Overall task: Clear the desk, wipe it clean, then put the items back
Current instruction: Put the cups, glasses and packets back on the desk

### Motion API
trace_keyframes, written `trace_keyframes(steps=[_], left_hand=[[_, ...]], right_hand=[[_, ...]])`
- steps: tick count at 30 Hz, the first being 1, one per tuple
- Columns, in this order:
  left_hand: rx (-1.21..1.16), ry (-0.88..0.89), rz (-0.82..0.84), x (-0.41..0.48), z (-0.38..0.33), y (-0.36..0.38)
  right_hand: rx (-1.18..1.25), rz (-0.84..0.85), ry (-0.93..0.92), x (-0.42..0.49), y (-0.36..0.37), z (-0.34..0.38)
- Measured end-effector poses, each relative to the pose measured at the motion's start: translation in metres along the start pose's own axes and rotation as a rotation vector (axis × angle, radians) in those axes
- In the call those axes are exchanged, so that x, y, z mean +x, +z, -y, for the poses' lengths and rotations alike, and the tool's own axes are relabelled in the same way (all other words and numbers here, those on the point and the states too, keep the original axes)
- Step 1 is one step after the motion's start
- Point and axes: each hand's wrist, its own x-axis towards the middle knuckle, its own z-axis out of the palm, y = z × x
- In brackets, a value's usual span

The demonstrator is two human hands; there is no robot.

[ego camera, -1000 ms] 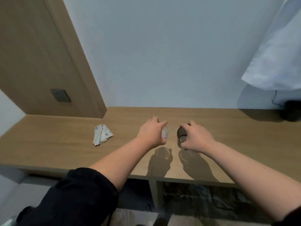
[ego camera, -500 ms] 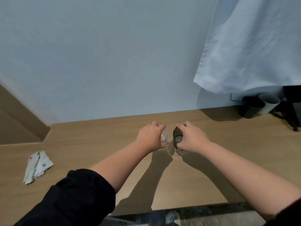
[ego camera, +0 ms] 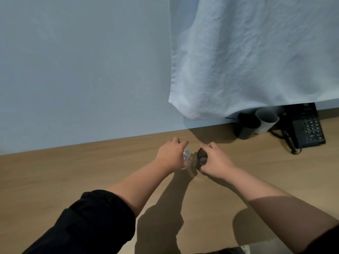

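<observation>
Gripping a clear glass (ego camera: 186,155), the left hand (ego camera: 171,155) faces the right hand (ego camera: 216,162), which is curled round a dark glass (ego camera: 201,158). The glasses are just beside each other between them, low at the tabletop (ego camera: 73,180).

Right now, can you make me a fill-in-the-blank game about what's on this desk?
1. The left hand grips the clear glass and the right hand grips the dark glass, so ____ glasses are held.
2. The telephone on the desk is coloured ____.
3. The big hanging cloth is ____.
Missing words: two, black, white.
</observation>
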Motion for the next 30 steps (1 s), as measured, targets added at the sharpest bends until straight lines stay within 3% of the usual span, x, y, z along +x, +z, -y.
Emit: trace_keyframes(steps=[17,30], left_hand=[[-0.129,-0.187,-0.014,0.099,-0.199,0.055],[-0.157,-0.250,-0.029,0.163,-0.272,0.067]], right_hand=[[-0.057,-0.010,-0.033,0.019,-0.060,-0.233],[0.003,-0.029,0.047,0.033,-0.081,-0.309]])
